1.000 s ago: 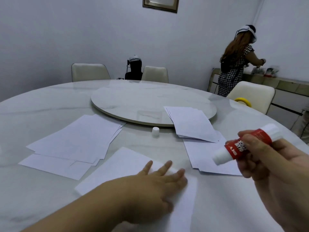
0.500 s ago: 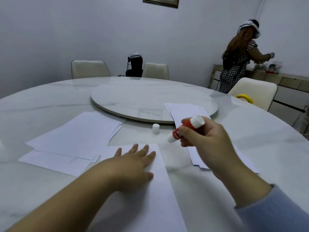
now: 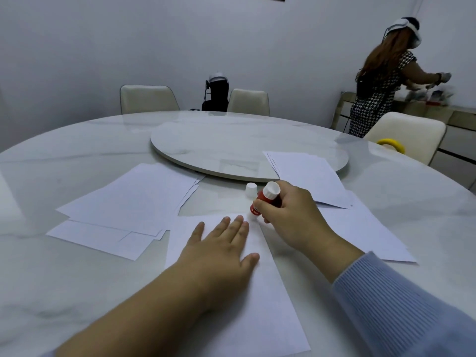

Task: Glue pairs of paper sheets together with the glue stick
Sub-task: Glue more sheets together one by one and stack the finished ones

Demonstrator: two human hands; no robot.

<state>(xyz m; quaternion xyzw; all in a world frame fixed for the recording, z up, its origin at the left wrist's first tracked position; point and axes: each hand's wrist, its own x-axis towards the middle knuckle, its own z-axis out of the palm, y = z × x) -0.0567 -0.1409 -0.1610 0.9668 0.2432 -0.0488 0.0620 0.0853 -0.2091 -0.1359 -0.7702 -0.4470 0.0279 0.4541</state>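
I see a red-and-white glue stick (image 3: 266,200), white sheets (image 3: 134,199), grey-veined marble table (image 3: 64,150), ribbed blue sleeve (image 3: 401,305).

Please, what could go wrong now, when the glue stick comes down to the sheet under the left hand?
1. The glue stick meets the sheet at its far corner; a stroke may run onto the table.
2. The left hand lies close by and may get smeared.
3. The loose cap may get knocked away.

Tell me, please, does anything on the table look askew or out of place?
Only mildly. The paper pile on the left is fanned unevenly, corners sticking out. The glue cap stands loose beside the glue stick held by the right hand. Nothing looks spilled or damaged.
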